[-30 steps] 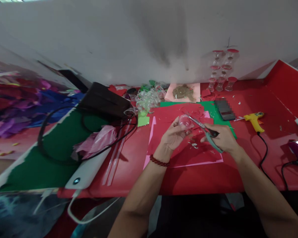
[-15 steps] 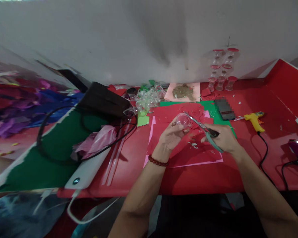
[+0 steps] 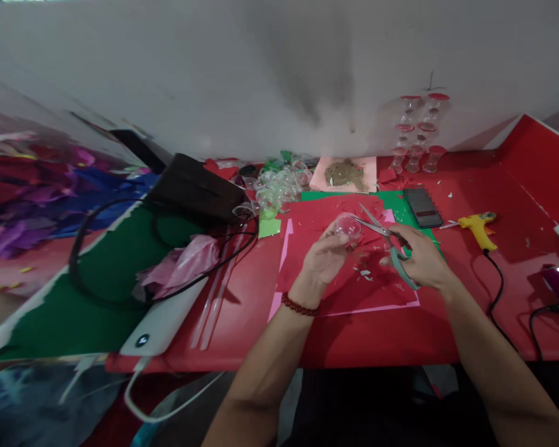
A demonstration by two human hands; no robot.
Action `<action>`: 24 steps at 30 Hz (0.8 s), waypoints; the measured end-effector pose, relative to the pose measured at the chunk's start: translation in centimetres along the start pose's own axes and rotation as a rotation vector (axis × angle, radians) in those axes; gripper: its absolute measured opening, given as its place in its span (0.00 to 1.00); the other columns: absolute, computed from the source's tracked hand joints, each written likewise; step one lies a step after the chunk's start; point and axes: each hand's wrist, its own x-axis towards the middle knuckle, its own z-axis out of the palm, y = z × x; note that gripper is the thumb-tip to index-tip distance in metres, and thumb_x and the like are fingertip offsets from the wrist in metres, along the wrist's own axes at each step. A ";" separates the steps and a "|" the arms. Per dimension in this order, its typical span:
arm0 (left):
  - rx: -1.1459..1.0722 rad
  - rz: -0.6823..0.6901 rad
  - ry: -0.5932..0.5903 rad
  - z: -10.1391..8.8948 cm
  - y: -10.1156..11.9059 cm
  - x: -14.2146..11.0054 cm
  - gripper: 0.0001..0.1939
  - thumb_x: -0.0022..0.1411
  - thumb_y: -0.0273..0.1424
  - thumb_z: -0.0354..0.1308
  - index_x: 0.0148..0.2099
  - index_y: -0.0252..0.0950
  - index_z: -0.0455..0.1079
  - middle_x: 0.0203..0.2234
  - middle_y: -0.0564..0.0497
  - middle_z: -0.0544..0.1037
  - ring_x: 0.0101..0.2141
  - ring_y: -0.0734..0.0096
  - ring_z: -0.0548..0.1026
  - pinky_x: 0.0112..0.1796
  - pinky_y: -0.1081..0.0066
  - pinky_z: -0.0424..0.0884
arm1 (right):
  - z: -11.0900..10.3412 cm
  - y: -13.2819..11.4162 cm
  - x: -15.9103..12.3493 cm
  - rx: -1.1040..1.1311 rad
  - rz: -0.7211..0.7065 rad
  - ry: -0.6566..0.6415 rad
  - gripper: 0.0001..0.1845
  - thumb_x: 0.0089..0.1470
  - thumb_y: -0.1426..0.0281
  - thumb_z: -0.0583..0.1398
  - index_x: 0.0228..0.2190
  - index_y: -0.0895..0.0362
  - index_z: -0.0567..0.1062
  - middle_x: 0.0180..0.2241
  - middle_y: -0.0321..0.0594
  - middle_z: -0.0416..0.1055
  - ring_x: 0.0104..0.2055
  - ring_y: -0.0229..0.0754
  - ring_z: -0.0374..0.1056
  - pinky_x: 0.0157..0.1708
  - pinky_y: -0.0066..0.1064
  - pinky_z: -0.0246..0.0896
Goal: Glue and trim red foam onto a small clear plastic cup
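Note:
My left hand [image 3: 325,259] pinches a small clear plastic cup [image 3: 347,227] above a red paper sheet [image 3: 345,273] that lies on a pink sheet. My right hand [image 3: 419,259] grips teal-handled scissors [image 3: 386,241]. Their blades are spread apart and point left, with the tips right at the cup's rim. Small paper and plastic scraps lie on the red sheet below both hands. A red bead bracelet circles my left wrist.
A heap of clear cups [image 3: 274,186] lies behind, beside a black bag [image 3: 193,189]. A phone [image 3: 422,207], a yellow glue gun [image 3: 477,225] with its cord, stacked cups by the wall [image 3: 417,133], a white power bank [image 3: 161,323], black cables and a pink bag [image 3: 181,264] surround the sheets.
The scissor blades have opened and swung up toward the cup. My left hand has kept the cup almost in place.

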 end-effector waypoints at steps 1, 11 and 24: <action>-0.011 0.003 0.014 0.0 0.1 0.0 0.16 0.47 0.20 0.67 0.40 0.38 0.77 0.30 0.55 0.82 0.32 0.71 0.80 0.39 0.69 0.74 | -0.1 0.0 0.1 0.043 0.024 -0.022 0.29 0.47 0.54 0.72 0.48 0.54 0.78 0.42 0.46 0.78 0.41 0.50 0.74 0.43 0.39 0.71; -0.051 -0.035 -0.030 -0.1 0.9 0.2 0.08 0.50 0.23 0.65 0.29 0.38 0.70 0.22 0.54 0.75 0.27 0.71 0.75 0.40 0.65 0.75 | -0.3 -0.1 0.5 0.467 0.221 -0.093 0.30 0.48 0.48 0.70 0.45 0.53 0.72 0.28 0.30 0.63 0.29 0.38 0.61 0.31 0.31 0.62; 0.322 0.063 -0.028 0.1 -0.4 0.3 0.21 0.40 0.27 0.79 0.39 0.37 0.80 0.33 0.54 0.81 0.35 0.74 0.75 0.40 0.72 0.71 | -0.3 -0.4 0.5 0.290 0.187 -0.049 0.35 0.45 0.44 0.70 0.47 0.54 0.77 0.33 0.37 0.71 0.32 0.43 0.65 0.35 0.36 0.65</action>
